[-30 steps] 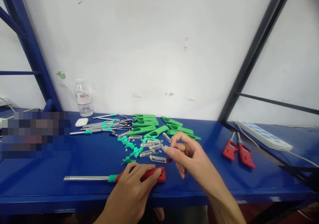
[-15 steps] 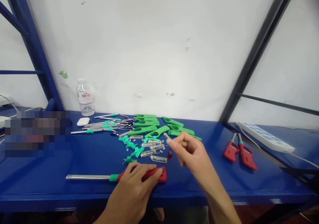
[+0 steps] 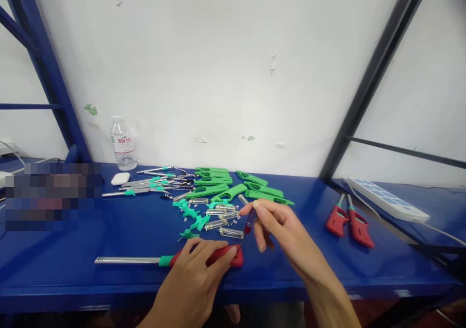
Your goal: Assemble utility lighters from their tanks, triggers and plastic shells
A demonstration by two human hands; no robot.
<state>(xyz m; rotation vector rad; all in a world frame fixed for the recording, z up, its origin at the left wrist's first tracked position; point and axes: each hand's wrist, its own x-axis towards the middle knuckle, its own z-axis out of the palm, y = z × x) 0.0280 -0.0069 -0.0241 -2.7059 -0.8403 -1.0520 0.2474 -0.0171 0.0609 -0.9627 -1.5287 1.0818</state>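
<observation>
A red long-nosed gas lighter [image 3: 237,256] with a green collar and a metal tube lies flat near the table's front edge, its tube pointing left. My left hand [image 3: 198,274] is closed over its red handle, pressing it on the table. In my right hand [image 3: 278,223] is a small screwdriver [image 3: 250,220] with a dark, see-through handle, held upright and slightly tilted between the fingers. Its thin shaft runs down to the right end of the red handle; the exact contact of the tip is too small to tell.
Behind the lighter lie several clear fuel tanks [image 3: 232,233], teal plastic pieces [image 3: 200,222], green handle shells [image 3: 211,190] and metal tubes with wires [image 3: 145,188]. Two red lighters [image 3: 360,228] and a power strip [image 3: 386,200] are at right. A water bottle [image 3: 123,146] stands at back left.
My right hand's fingers have shifted on the screwdriver handle, the thumb now up at its top and more of the handle showing. My left hand and the lighter stay nearly still.
</observation>
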